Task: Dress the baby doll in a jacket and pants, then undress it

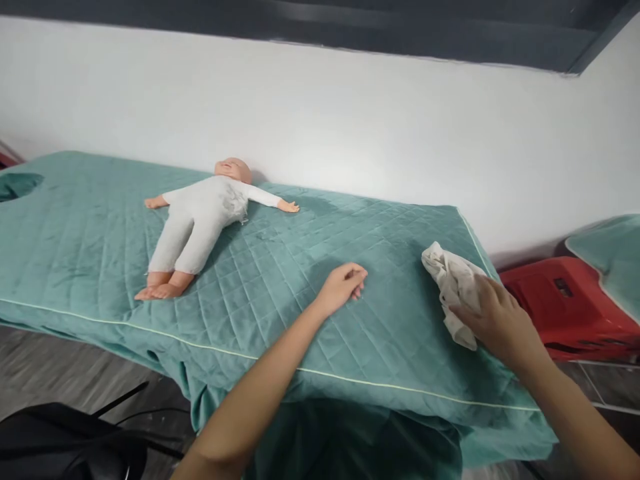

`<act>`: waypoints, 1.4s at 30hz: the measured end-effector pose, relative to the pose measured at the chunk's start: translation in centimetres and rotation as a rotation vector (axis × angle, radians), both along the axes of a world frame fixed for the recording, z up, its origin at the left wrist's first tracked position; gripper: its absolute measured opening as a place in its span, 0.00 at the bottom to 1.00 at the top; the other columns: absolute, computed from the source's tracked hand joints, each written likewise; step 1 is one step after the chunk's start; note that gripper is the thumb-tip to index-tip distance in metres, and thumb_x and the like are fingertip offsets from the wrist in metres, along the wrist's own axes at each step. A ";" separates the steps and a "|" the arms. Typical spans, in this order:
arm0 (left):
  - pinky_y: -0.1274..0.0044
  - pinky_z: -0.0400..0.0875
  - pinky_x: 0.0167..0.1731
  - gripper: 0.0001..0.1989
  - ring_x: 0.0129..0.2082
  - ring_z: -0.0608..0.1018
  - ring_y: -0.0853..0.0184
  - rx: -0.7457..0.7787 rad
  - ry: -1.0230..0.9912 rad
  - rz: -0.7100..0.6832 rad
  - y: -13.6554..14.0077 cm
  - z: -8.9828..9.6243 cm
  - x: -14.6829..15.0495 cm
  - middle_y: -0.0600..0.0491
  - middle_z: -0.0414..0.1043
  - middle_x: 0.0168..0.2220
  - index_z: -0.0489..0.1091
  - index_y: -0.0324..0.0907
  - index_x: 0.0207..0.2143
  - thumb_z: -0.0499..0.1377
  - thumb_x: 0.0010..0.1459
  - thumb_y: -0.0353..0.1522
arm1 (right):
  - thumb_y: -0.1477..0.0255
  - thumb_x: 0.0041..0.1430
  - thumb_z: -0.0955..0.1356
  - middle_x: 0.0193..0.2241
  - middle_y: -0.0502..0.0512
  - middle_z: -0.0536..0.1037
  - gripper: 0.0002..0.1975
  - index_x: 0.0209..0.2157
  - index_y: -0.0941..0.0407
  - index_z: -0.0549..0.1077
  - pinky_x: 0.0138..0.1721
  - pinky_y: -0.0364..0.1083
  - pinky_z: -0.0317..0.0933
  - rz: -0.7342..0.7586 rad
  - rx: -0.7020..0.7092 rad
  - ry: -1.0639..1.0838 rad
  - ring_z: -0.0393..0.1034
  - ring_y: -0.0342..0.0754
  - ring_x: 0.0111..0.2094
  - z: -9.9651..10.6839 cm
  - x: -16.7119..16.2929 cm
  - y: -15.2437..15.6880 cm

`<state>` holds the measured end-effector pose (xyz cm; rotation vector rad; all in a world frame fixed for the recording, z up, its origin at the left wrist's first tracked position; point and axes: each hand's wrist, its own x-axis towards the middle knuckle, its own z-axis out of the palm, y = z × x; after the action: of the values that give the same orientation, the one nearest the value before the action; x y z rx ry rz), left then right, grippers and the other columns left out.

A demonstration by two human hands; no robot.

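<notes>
My right hand (503,320) is closed on a crumpled white cloth (454,287) at the right end of the green quilted bed cover (395,267). The cloth is bunched up, and its exact kind does not show. Near the middle of the cover, my left hand (343,288) is loosely curled, with no object visible in it. A baby doll (200,213) in a white body lies on its back to the left, arms spread, head toward the wall. Neither hand touches the doll.
Behind the bed rises a white wall (350,127) with a dark panel (320,27) above. A red plastic chair or stool (570,300) stands past the bed's right end, partly under green cloth (615,260). A black object (70,443) is on the floor at lower left.
</notes>
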<state>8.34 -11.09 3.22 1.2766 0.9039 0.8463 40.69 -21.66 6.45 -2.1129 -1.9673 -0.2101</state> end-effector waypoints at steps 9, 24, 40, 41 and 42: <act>0.70 0.76 0.42 0.17 0.37 0.80 0.65 -0.289 -0.572 -0.031 2.7 -0.9 -1.9 0.47 0.77 0.37 0.76 0.38 0.40 0.68 0.54 0.41 | 0.53 0.61 0.65 0.53 0.64 0.73 0.30 0.61 0.52 0.64 0.40 0.56 0.68 -0.066 -0.056 0.146 0.74 0.63 0.46 1.0 -5.8 6.1; 0.70 0.72 0.51 0.21 0.48 0.80 0.58 -0.293 -0.834 0.605 2.5 -1.2 -2.6 0.49 0.80 0.45 0.74 0.40 0.44 0.69 0.47 0.37 | 0.64 0.66 0.65 0.48 0.57 0.74 0.06 0.42 0.48 0.71 0.56 0.57 0.64 0.627 0.177 0.744 0.71 0.56 0.52 -0.8 -23.1 15.4; 0.69 0.73 0.50 0.27 0.45 0.81 0.59 -0.253 -0.722 0.488 1.3 -0.9 -2.3 0.50 0.81 0.43 0.74 0.41 0.52 0.69 0.52 0.44 | 0.68 0.63 0.67 0.56 0.58 0.73 0.16 0.53 0.51 0.71 0.63 0.60 0.58 0.574 0.360 0.760 0.67 0.55 0.59 0.4 -19.4 13.6; 0.69 0.73 0.51 0.28 0.45 0.81 0.58 -0.260 -0.720 0.456 1.3 -0.9 -2.3 0.49 0.81 0.44 0.74 0.41 0.52 0.68 0.53 0.46 | 0.66 0.61 0.69 0.60 0.58 0.70 0.23 0.57 0.50 0.68 0.65 0.61 0.56 0.613 0.266 0.776 0.63 0.56 0.63 0.2 -20.3 13.3; 0.68 0.73 0.51 0.30 0.46 0.81 0.57 -0.264 -0.718 0.419 1.2 -0.9 -2.3 0.47 0.80 0.45 0.73 0.40 0.52 0.67 0.53 0.48 | 0.65 0.58 0.71 0.63 0.58 0.66 0.30 0.61 0.50 0.65 0.66 0.62 0.54 0.631 0.171 0.786 0.59 0.58 0.65 0.0 -21.1 13.2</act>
<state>6.00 -9.91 2.31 0.4802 0.6654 1.3480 19.63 -8.44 6.43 -1.1049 -1.8722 0.4755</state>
